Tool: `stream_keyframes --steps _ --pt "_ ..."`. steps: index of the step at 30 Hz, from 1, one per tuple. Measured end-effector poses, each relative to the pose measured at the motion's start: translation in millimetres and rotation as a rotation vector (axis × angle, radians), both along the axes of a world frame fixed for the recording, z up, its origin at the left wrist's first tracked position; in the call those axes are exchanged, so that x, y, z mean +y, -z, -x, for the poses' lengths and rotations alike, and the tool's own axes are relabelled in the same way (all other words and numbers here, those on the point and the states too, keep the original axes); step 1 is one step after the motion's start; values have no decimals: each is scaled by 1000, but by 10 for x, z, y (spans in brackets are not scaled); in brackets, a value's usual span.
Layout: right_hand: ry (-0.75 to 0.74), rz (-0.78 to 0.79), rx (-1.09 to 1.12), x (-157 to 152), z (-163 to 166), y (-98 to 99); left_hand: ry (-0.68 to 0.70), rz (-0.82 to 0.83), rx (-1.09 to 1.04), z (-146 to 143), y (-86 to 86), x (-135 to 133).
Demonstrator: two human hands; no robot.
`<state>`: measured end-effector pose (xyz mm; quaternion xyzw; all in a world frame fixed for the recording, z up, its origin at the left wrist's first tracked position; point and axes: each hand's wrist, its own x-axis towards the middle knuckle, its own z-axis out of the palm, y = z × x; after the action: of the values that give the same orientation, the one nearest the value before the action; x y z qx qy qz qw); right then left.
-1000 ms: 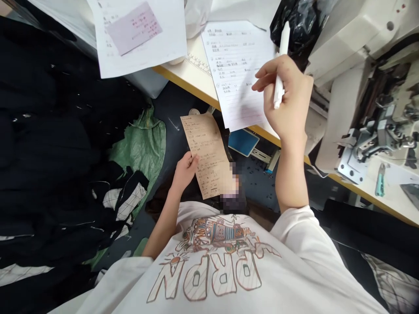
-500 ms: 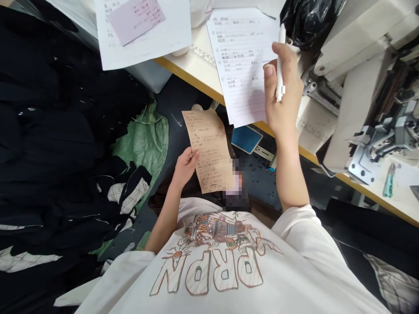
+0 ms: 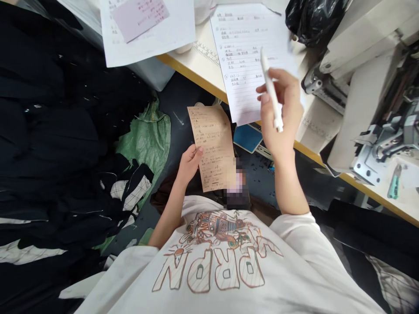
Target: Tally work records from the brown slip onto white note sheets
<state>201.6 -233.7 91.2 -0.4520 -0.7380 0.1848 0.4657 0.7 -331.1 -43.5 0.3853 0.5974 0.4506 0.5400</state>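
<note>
My left hand (image 3: 190, 165) holds a handwritten brown kraft paper slip (image 3: 209, 139) upright by its left edge, with the thumb on its face. My right hand (image 3: 282, 114) is shut on a white pen (image 3: 271, 89), which slants up and to the left. That hand hovers over the lower right corner of a lined white sheet (image 3: 250, 61) with handwritten entries. The sheet lies on the table and its corner passes behind my fingers. The lower right of the slip is blurred out.
An industrial sewing machine (image 3: 369, 109) fills the right side, next to a black plastic bag (image 3: 314, 22). The table's yellow edge (image 3: 193, 65) runs diagonally. Dark garments (image 3: 49, 131) lie heaped at left on a green woven sack (image 3: 147, 144). A blue pad (image 3: 248, 138) sits below the table edge.
My right hand has dropped lower over the sheet and turned, tilting the pen from nearly upright to a leftward slant. The left hand and slip stay about the same.
</note>
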Motion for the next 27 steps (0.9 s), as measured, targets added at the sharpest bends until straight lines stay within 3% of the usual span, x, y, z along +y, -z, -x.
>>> stream_keyframes --steps 5,8,11,15,18,27 --pt "-84 81 -46 -495 73 241 -12 97 170 -90 154 -12" --pt "-148 255 37 -698 92 504 24 95 187 -186 152 -27" --pt "-119 430 142 -778 102 749 29 89 225 -299 100 -24" --pt "-63 581 212 -682 153 964 -1 68 298 -418 34 6" --pt "-125 691 293 -516 223 1075 -5 59 365 -457 19 22" --pt "-124 710 287 -302 394 1212 8 39 399 -439 46 35"
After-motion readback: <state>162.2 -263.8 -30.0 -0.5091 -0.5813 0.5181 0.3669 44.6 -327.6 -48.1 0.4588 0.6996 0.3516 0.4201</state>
